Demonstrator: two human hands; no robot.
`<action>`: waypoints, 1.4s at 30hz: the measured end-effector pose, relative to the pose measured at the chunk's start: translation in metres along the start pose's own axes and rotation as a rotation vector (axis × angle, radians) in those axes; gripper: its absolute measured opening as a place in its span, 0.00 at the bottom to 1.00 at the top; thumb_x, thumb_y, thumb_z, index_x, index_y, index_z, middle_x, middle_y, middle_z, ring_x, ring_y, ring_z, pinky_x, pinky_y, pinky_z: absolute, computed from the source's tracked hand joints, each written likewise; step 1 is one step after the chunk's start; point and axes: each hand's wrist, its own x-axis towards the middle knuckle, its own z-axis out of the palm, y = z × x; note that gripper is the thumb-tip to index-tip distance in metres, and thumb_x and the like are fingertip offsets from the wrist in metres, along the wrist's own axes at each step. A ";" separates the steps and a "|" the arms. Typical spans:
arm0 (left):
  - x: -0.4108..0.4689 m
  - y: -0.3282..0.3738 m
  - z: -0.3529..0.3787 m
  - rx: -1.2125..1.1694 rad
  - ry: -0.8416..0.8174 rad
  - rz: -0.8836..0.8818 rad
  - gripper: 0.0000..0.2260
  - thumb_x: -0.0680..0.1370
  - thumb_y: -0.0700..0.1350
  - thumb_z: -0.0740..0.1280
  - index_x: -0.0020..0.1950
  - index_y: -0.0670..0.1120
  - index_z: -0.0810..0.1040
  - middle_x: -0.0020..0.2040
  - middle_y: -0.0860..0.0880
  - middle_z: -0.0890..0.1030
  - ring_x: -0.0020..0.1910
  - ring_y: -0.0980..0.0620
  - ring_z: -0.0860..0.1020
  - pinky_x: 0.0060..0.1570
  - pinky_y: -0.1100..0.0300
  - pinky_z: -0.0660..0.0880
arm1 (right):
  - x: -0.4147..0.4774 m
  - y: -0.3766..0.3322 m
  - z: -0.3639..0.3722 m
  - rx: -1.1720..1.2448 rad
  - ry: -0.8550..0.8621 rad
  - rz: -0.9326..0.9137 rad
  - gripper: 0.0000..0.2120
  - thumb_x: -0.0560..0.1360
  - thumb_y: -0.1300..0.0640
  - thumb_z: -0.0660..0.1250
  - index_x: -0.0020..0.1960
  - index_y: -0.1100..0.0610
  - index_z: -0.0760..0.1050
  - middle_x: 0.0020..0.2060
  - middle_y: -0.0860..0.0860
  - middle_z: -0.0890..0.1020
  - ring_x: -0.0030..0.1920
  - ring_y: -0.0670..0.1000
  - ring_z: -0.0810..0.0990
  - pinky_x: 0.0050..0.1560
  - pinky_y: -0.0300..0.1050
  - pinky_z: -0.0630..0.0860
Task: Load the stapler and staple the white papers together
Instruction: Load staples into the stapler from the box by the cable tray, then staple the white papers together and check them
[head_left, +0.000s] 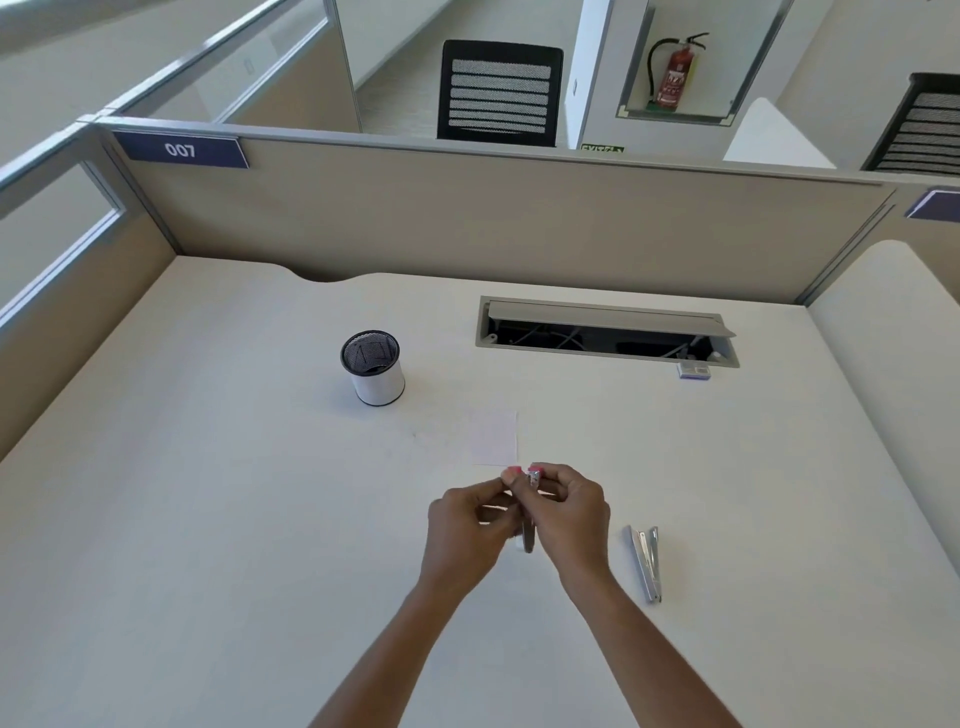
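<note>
The partition plate (181, 150) reads "007". Both hands, left hand (467, 525) and right hand (569, 512), pinch one small metal stapler (529, 535) mid-desk (208, 519). One white paper (494, 437) lies just beyond. A second stapler (645, 561) lies rightward; one mesh cup (373, 367) stands behind.

Stapler (528, 530): I see a slim metal body held above the bench between both hands, upright on its long axis, mostly hidden by fingers.
Papers (494, 437): small white square stack, flat on the bench just beyond the stapler.
Staple box (693, 370): small, far right, flat on the bench.
</note>
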 end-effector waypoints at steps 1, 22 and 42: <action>0.003 -0.003 -0.002 -0.029 0.003 -0.019 0.15 0.78 0.37 0.69 0.50 0.58 0.86 0.38 0.51 0.88 0.39 0.53 0.87 0.51 0.56 0.84 | 0.002 0.003 0.003 -0.017 -0.011 -0.009 0.13 0.69 0.44 0.80 0.47 0.50 0.84 0.38 0.42 0.87 0.43 0.41 0.86 0.46 0.42 0.81; 0.044 -0.069 0.004 -0.046 0.076 -0.336 0.08 0.80 0.36 0.67 0.45 0.43 0.86 0.42 0.41 0.86 0.39 0.46 0.87 0.40 0.56 0.85 | 0.026 0.071 0.039 -0.201 0.004 0.107 0.05 0.77 0.55 0.72 0.49 0.53 0.86 0.39 0.44 0.86 0.42 0.45 0.83 0.42 0.27 0.71; 0.052 -0.089 0.011 0.196 0.108 -0.266 0.09 0.76 0.42 0.67 0.40 0.48 0.85 0.35 0.47 0.86 0.37 0.42 0.85 0.47 0.48 0.84 | 0.037 0.077 0.042 -0.395 -0.030 0.036 0.06 0.77 0.57 0.70 0.44 0.54 0.85 0.35 0.47 0.86 0.38 0.49 0.82 0.36 0.26 0.67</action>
